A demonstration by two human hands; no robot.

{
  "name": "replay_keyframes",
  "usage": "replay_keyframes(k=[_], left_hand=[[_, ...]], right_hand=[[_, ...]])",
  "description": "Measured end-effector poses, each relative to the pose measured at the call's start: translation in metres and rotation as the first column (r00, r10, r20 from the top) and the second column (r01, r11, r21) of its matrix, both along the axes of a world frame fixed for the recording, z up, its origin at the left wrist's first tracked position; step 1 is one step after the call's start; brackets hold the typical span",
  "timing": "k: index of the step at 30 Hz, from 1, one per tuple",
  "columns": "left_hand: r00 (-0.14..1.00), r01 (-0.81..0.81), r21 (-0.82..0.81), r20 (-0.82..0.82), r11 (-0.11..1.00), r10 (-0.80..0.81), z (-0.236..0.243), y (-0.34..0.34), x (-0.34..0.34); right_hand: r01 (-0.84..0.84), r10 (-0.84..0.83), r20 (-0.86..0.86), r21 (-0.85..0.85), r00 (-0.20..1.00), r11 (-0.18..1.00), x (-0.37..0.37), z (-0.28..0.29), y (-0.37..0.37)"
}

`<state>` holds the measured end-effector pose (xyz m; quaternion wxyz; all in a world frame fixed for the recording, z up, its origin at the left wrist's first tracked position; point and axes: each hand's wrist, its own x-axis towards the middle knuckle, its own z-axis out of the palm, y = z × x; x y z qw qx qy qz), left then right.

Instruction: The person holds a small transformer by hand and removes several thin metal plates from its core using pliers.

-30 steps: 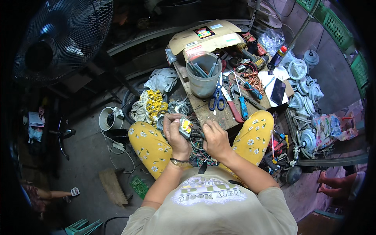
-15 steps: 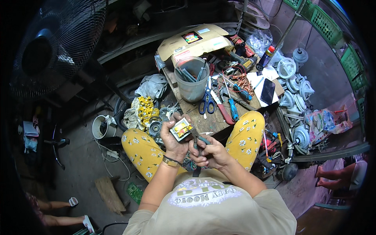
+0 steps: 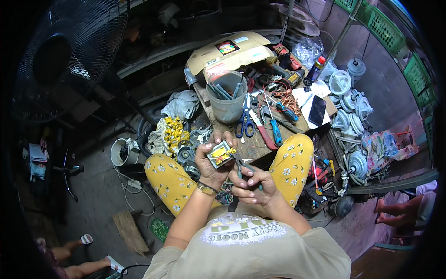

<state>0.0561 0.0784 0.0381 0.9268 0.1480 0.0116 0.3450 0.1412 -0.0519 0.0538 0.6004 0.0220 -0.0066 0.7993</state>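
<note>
Above my lap, my left hand (image 3: 211, 167) is closed around a small square transformer-like part (image 3: 220, 155) with a grey frame and torn yellow material in its middle. My right hand (image 3: 254, 185) grips pliers (image 3: 245, 165) with teal handles. The jaws of the pliers lie against the right side of the part, by a yellow scrap sticking out. Whether the jaws have hold of that scrap is too small to tell.
A wooden bench (image 3: 244, 151) ahead bears a grey bucket (image 3: 226, 100), blue-handled scissors (image 3: 245, 122), a red-handled knife (image 3: 265, 135), screwdrivers, copper wire and a phone (image 3: 318, 110). Yellow scraps (image 3: 174, 135) lie left; lamp-like fittings (image 3: 355, 111) pile up right. Other people's legs show at both sides.
The part in my left hand has turned slightly and moved a little right. My right hand and the pliers have shifted slightly right and down. A person's feet at lower left have moved.
</note>
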Motion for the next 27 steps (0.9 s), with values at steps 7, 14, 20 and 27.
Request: replay_keyframes(k=[7,14,20,27], left_hand=[[0.945,-0.144,-0.060,-0.305,0.988,0.119,0.001,-0.010,-0.010],[0.902,-0.269,0.183,-0.297,0.946,0.314,0.001,-0.005,-0.014],[0.827,-0.348,0.404,-0.292,0.846,0.480,-0.006,-0.005,-0.009],[0.716,-0.331,0.663,-0.288,0.672,0.636,0.006,-0.010,-0.013]], right_hand=[[0.131,-0.220,0.652,0.446,-0.726,0.886,0.012,-0.007,-0.010],[0.087,-0.148,0.489,0.426,-0.860,0.900,0.009,0.007,-0.021],[0.082,-0.166,0.495,0.441,-0.853,0.894,0.005,0.010,-0.015],[0.086,-0.165,0.504,0.439,-0.848,0.895,0.005,0.008,-0.012]])
